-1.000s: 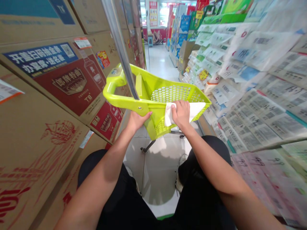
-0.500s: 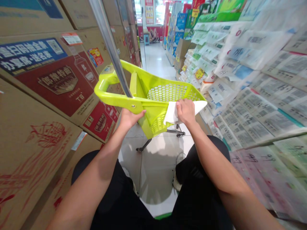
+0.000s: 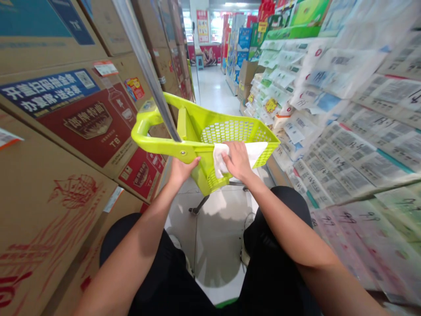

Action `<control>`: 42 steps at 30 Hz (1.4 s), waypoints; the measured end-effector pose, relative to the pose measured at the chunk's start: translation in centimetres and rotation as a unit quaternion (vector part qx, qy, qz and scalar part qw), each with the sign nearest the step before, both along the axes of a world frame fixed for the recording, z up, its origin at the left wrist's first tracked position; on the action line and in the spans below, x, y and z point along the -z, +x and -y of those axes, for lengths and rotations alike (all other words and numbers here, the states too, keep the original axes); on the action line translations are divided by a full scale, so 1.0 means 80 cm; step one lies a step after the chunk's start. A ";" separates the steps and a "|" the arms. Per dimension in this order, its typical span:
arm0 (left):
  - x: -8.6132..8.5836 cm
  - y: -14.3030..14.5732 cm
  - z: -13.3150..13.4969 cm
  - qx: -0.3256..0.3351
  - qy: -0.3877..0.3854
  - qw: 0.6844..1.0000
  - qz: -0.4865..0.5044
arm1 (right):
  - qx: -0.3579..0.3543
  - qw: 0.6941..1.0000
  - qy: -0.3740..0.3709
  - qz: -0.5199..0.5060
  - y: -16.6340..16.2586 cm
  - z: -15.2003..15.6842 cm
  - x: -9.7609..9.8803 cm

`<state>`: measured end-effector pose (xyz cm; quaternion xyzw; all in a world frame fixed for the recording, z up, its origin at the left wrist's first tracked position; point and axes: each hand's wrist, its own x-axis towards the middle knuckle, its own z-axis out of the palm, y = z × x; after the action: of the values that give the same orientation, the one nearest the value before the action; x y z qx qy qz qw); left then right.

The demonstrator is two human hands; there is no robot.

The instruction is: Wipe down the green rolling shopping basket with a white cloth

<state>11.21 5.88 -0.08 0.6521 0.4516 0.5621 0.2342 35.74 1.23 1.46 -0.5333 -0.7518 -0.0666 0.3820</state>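
A small lime-green shopping cart (image 3: pixel 194 151) with a perforated basket stands tilted in front of my knees, a metal pole (image 3: pixel 148 70) rising from its side. My left hand (image 3: pixel 181 171) grips the cart's side below the bolt; the thumb lies on the plastic and the other fingers are hidden behind it. In my right hand (image 3: pixel 237 160) is a white cloth (image 3: pixel 256 151), pressed against the basket's near side just below the rim. Part of the cloth drapes out to the right of the fingers.
Stacked cardboard cartons (image 3: pixel 82 114) rise close on the left. Piles of plastic-wrapped tissue packs (image 3: pixel 355 136) line the right. Between them a tiled aisle (image 3: pixel 215 87) runs back to a blue stool (image 3: pixel 199 61). A cart wheel (image 3: pixel 194 210) rests on the floor near my shoes.
My right hand has slid left and slightly down along the basket's side with the cloth. The left hand keeps its hold on the cart. The view has shifted slightly.
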 end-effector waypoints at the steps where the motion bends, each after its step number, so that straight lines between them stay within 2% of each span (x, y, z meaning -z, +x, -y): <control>1: -0.001 0.005 0.004 0.014 0.002 1.000 0.000 | -0.031 0.999 0.008 -0.013 -0.016 0.003 -0.006; 4: -0.005 0.016 0.013 0.058 -0.008 0.998 0.014 | -0.081 0.996 0.028 -0.033 -0.039 0.008 -0.017; 6: -0.006 0.018 0.014 0.087 -0.036 0.995 0.037 | -0.074 0.997 0.029 -0.013 -0.029 0.003 -0.016; 9: -0.005 0.012 0.008 0.099 -0.069 0.990 0.071 | 0.020 0.999 0.002 0.030 0.016 -0.014 -0.006; 13: -0.005 -0.002 -0.004 0.068 -0.057 0.994 0.059 | 0.186 0.980 -0.047 0.055 0.090 -0.031 0.008; 16: -0.005 -0.008 -0.009 0.033 -0.046 0.998 0.037 | 0.223 0.972 -0.060 0.046 0.126 -0.033 0.014; 19: -0.005 -0.008 -0.007 0.009 -0.054 0.998 0.023 | 0.202 0.978 -0.047 0.020 0.129 -0.028 0.018; 21: -0.004 -0.002 -0.003 0.008 -0.065 0.998 0.020 | 0.166 0.985 -0.038 0.004 0.108 -0.022 0.018; 25: -0.007 0.019 0.007 0.035 -0.073 0.996 0.027 | 0.015 0.999 -0.028 -0.014 0.030 -0.006 0.005; 28: -0.008 0.033 0.012 0.047 -0.062 0.997 0.012 | -0.079 0.996 0.005 -0.035 -0.023 0.007 -0.014; 30: -0.008 0.037 0.013 0.052 -0.058 0.997 -0.009 | -0.106 0.994 0.019 -0.034 -0.036 0.011 -0.023; 32: -0.008 0.037 0.014 0.050 -0.055 0.997 -0.032 | -0.107 0.994 0.018 -0.016 -0.028 0.008 -0.026; 34: -0.008 0.034 0.015 0.043 -0.051 0.996 -0.053 | -0.064 0.998 0.002 0.007 -0.001 -0.002 -0.022; 39: -0.008 0.027 0.018 0.037 -0.039 0.997 -0.061 | 0.158 0.987 -0.027 0.018 0.082 -0.034 0.001; 42: -0.004 0.028 0.020 0.031 -0.044 0.998 -0.042 | 0.167 0.986 -0.015 0.014 0.094 -0.035 0.009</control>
<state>13.44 4.32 0.28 0.6782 0.4648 0.5059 0.2609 43.29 4.01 0.71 -0.6561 -0.6584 -0.1256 0.3468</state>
